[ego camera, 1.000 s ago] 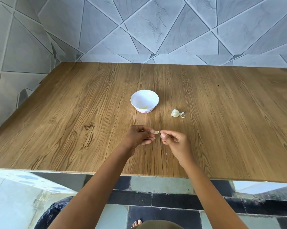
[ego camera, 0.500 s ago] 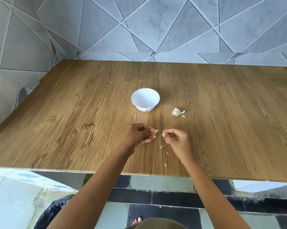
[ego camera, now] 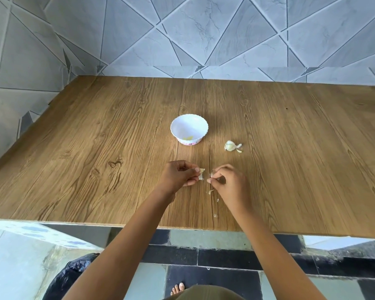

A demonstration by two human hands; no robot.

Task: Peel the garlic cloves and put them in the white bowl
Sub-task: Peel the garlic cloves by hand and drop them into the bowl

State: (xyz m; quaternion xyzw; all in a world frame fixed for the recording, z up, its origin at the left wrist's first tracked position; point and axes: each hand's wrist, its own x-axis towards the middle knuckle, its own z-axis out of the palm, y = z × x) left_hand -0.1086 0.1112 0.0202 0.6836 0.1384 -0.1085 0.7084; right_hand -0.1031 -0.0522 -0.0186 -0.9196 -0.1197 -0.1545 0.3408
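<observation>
My left hand point(ego camera: 181, 175) pinches a small garlic clove point(ego camera: 201, 172) just above the wooden table point(ego camera: 95, 159), with loose skin hanging from it. A short gap to the right, my right hand point(ego camera: 227, 182) pinches a bit of garlic skin point(ego camera: 211, 175) between thumb and fingers. The white bowl point(ego camera: 189, 129) stands beyond the hands at mid-table, with a little pale yellow peeled garlic point(ego camera: 188, 138) inside. The rest of the garlic head point(ego camera: 231, 146) lies to the right of the bowl.
Scraps of garlic skin point(ego camera: 211, 192) lie on the table below my right hand, toward the near edge. A tiled wall rises behind the table. A dark bag point(ego camera: 69, 276) sits on the floor under the near edge.
My hands have drawn slightly apart, pulling skin off the clove. A scrap of skin has dropped onto the table beneath my right hand.
</observation>
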